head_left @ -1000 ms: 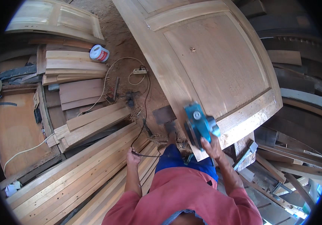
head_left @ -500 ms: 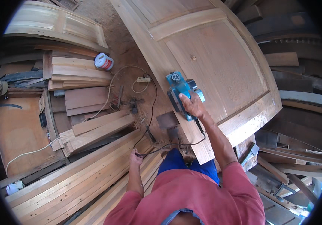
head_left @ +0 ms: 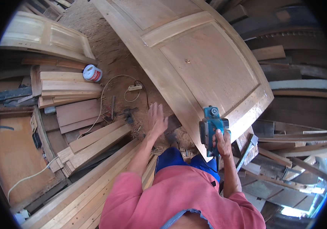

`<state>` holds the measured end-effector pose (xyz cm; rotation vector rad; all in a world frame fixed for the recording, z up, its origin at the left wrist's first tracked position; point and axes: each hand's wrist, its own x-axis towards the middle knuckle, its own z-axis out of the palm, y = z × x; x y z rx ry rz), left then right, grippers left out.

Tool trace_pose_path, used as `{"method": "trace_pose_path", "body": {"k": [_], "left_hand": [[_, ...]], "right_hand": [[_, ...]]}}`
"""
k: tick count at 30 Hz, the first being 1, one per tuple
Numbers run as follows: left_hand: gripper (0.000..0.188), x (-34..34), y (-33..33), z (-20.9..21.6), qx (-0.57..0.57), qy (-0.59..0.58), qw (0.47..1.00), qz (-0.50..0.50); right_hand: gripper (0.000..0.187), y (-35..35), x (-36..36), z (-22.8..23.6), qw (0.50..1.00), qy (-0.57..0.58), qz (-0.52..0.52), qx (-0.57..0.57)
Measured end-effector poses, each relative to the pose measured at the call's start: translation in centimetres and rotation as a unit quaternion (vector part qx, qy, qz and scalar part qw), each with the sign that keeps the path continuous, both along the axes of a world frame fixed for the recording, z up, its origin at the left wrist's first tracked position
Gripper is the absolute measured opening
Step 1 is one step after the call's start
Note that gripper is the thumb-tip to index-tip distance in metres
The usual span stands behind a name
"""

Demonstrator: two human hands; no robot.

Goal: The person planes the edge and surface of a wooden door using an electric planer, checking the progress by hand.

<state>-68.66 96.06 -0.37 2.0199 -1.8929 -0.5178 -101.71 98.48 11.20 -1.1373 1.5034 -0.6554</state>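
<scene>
My right hand (head_left: 221, 142) is closed round the handle of a teal electric hand planer (head_left: 213, 122). The planer is at the near corner of a panelled wooden door (head_left: 213, 57), close to my body; I cannot tell whether its sole touches the wood. A dark cord hangs from its rear beside my blue shorts. My left hand (head_left: 157, 120) is held out left of the door's long edge, fingers stretched, with nothing seen in it. It hides part of the dark cord that runs down from a white power strip (head_left: 135, 87) on the floor.
A white paint bucket (head_left: 92, 73) stands by stacked boards (head_left: 72, 84) on the left. Long timber planks (head_left: 91, 187) lie at lower left. Another panelled door (head_left: 45, 34) rests at upper left. Timber scraps (head_left: 293, 137) crowd the right side. Sawdust covers the floor.
My right hand has brought the planer back along the door toward me, to its near end. My left hand has let go of the cord and moved forward and right, its fingers now stretched.
</scene>
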Motion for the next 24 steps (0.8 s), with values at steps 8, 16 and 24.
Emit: {"method": "trace_pose_path", "body": {"k": [8,16,24], "left_hand": [[0.077,-5.7,-9.0,-3.2,-0.044,-0.091,0.979,-0.179],[0.073,-10.6,0.4,-5.0,-0.049,-0.103,0.949,-0.295],[0.059,-16.7,13.4,-2.7,0.162,0.067,0.869,-0.463]], "right_hand": [[0.067,6.7,-2.7,1.3,0.988,-0.015,-0.149,0.026],[0.062,6.8,-2.8,-0.1,0.988,-0.051,-0.143,0.016],[0.059,3.0,-3.9,0.4,0.992,-0.117,-0.05,-0.009]]}}
